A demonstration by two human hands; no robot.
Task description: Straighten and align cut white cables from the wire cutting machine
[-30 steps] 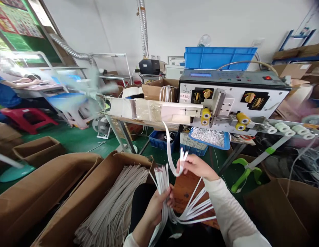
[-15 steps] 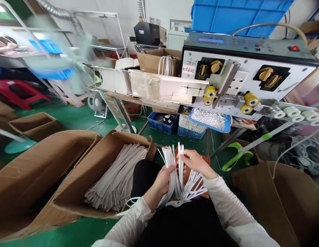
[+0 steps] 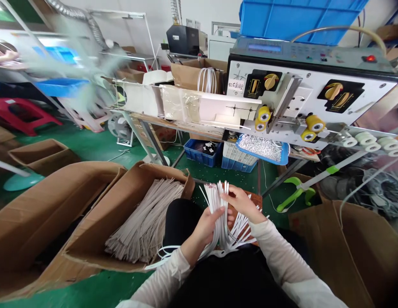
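A bundle of white cables (image 3: 213, 199) stands upright in front of my lap, its cut ends pointing up. Wrapped round it is my left hand (image 3: 207, 224), thumb across the front. My right hand (image 3: 242, 202) pinches a few cables at the bundle's right side, close to their upper ends. More loose white cables (image 3: 242, 224) fan out below my right hand, over a brown-orange seat (image 3: 257, 200). Some cables loop over my left leg. Part of the left hand's fingers is hidden behind the bundle.
An open cardboard box (image 3: 92, 231) holding many white cables (image 3: 144, 222) stands at my left. In front is a wire-cutting machine (image 3: 301, 98) on a bench. A blue tray (image 3: 284, 154) of small white scraps sits beneath it. A fan (image 3: 92, 79) spins at far left.
The few cables in my right hand have moved left, against the bundle in my left hand. The gap between them has closed.
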